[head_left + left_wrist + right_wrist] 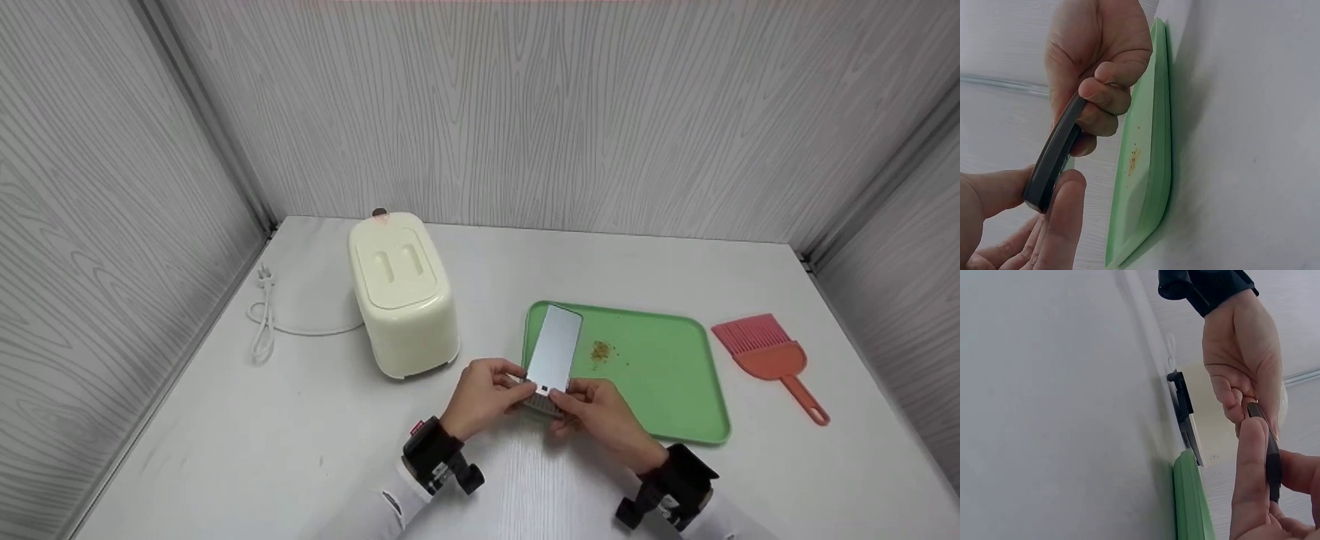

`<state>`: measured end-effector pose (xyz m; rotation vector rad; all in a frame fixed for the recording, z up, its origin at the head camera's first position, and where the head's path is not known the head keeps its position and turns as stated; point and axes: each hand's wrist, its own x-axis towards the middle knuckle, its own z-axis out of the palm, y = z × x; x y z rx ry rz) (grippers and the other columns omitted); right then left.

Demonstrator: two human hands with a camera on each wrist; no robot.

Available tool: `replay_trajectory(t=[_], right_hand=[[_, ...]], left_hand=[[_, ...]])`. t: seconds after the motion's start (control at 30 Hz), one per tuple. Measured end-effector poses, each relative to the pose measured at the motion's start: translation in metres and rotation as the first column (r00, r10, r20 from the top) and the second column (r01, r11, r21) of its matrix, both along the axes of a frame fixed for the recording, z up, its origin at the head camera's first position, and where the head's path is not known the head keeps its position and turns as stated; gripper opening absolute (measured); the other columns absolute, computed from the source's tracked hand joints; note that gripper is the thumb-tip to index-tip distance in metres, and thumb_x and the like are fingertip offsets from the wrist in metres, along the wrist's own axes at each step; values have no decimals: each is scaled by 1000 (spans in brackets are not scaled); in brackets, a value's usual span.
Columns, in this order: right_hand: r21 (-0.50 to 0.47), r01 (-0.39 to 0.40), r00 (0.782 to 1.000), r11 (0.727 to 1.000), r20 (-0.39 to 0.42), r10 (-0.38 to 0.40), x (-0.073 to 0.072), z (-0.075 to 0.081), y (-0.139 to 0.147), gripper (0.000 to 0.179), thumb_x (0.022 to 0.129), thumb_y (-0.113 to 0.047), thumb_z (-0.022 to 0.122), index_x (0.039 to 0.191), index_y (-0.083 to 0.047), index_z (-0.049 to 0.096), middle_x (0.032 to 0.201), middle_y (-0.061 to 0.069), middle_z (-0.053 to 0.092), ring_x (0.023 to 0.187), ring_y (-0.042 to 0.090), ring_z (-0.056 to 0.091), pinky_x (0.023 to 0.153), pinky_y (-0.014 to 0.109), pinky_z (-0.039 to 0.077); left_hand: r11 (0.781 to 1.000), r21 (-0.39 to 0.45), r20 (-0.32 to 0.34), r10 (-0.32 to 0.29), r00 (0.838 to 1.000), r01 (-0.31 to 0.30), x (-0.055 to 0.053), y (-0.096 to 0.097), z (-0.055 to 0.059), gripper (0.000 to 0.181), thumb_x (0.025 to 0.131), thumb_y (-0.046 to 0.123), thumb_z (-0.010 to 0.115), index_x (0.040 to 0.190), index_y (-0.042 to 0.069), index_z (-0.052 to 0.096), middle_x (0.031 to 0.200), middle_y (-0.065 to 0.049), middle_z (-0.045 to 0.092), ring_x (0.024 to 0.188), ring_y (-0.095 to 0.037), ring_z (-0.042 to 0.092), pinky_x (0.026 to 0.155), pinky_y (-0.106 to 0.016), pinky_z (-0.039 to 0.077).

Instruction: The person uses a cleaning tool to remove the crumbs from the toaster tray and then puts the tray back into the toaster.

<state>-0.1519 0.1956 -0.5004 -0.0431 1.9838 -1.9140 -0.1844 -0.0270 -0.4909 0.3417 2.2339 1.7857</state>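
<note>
A crumb tray (556,346), a flat silvery plate with a dark ridged end, tilts over the left part of a green tray (679,390). My left hand (484,394) pinches the left corner of its dark end, thumb on top. At the right corner, my right hand (600,416) pinches the same end between thumb and fingers. Both wrist views show the dark edge (1053,160) held between the two hands, off the table. Brown crumbs (601,351) lie in a small heap on the green tray, to the right of the plate.
A cream toaster (409,300) with a lid over its top stands left of the green tray. Its white cord and plug (264,311) lie further left. To the right rests a small orange dustpan with a pink brush (776,360). Wood-grain panels enclose the table.
</note>
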Motion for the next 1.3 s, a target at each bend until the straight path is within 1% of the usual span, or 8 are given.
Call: replay_trajectory(t=[0.23, 0.37, 0.47, 0.57, 0.73, 0.97, 1.2, 1.3], right_hand=[[52, -87, 996, 995, -11, 87, -1, 9, 12, 30, 104, -17, 67, 114, 11, 65, 92, 2, 78, 70, 8, 73, 69, 25, 66], [71, -132, 991, 989, -7, 132, -1, 14, 18, 24, 103, -15, 68, 110, 8, 68, 88, 0, 77, 69, 8, 74, 69, 25, 66], [75, -141, 990, 987, -3, 141, 0, 16, 21, 24, 103, -15, 68, 112, 7, 68, 88, -2, 75, 70, 9, 74, 69, 26, 66], [62, -106, 994, 992, 9, 105, 4, 16, 20, 29, 102, -19, 69, 115, 7, 68, 90, -2, 75, 73, 10, 75, 71, 27, 66], [6, 32, 999, 999, 36, -32, 13, 11, 13, 37, 103, -24, 70, 124, 6, 65, 96, 1, 77, 80, 12, 77, 78, 29, 67], [-65, 193, 979, 979, 87, -187, 25, 3, -1, 49, 105, -23, 67, 138, 10, 55, 105, 2, 80, 88, 11, 78, 84, 26, 66], [-82, 247, 967, 965, 81, -241, 24, -2, -14, 40, 105, -18, 66, 131, 10, 58, 101, 3, 80, 83, 10, 77, 81, 24, 66], [-89, 234, 971, 968, 80, -227, 22, -2, -15, 37, 105, -15, 65, 130, 11, 57, 100, 3, 80, 81, 9, 77, 79, 23, 66]], left_hand=[[997, 25, 66, -78, 995, 77, 6, -6, 2, 26, 92, 16, 81, 108, -4, 78, 88, -16, 80, 56, -8, 68, 59, -27, 64], [988, 38, 96, -151, 984, 148, 10, -5, 1, 23, 93, 15, 80, 106, -4, 79, 91, -25, 79, 56, -8, 68, 60, -28, 65], [984, 62, 111, -174, 978, 168, 13, -4, 0, 22, 95, 13, 79, 106, -6, 78, 93, -27, 78, 58, -7, 69, 60, -26, 65], [984, 92, 126, -162, 979, 151, 15, -2, -1, 22, 95, 11, 77, 106, -8, 76, 93, -21, 79, 59, -7, 70, 61, -26, 65], [983, 151, 125, -124, 984, 104, 18, 1, -4, 20, 96, 8, 75, 105, -11, 74, 95, -27, 77, 58, -7, 69, 60, -25, 65], [985, 166, 117, -66, 991, 47, 20, 5, -6, 19, 97, 5, 73, 106, -12, 73, 93, -28, 76, 57, -7, 68, 58, -24, 64], [986, 162, 121, -52, 991, 32, 23, 6, -7, 19, 98, 6, 73, 106, -11, 73, 91, -22, 78, 56, -7, 68, 59, -26, 65], [991, 123, 82, -55, 995, 45, 23, 4, -7, 19, 97, 9, 74, 104, -9, 74, 89, -18, 79, 60, -10, 70, 62, -30, 66]])
